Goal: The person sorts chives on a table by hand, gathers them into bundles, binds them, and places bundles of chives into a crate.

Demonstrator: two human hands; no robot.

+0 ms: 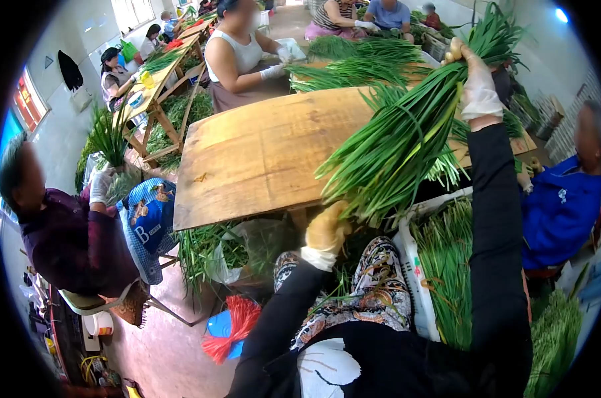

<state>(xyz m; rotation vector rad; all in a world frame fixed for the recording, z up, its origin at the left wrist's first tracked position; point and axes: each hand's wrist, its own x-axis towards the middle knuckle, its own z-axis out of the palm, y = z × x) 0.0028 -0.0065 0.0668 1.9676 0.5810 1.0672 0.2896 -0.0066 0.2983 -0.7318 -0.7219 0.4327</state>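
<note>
1 blue plastic piece, red strands across it. 1 gloved left hand, low, fingers curled beside the lower end of 1 leafy green bundle; whether gripping, cannot tell. Bundle: slanting over the wooden table's right side. 1 white crate, holding long greens. 1 gloved right hand, raised, arm extended, clamped around the bundle's upper part.

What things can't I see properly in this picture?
All in the head view:
Left hand: whether it touches the leafy bunch; they overlap.
White crate: right side hidden by the black sleeve.
Blue thing: partly covered by red strands.
Person in blue: face blurred.
Greens, bottom right: cut off by the dark rim.
</note>
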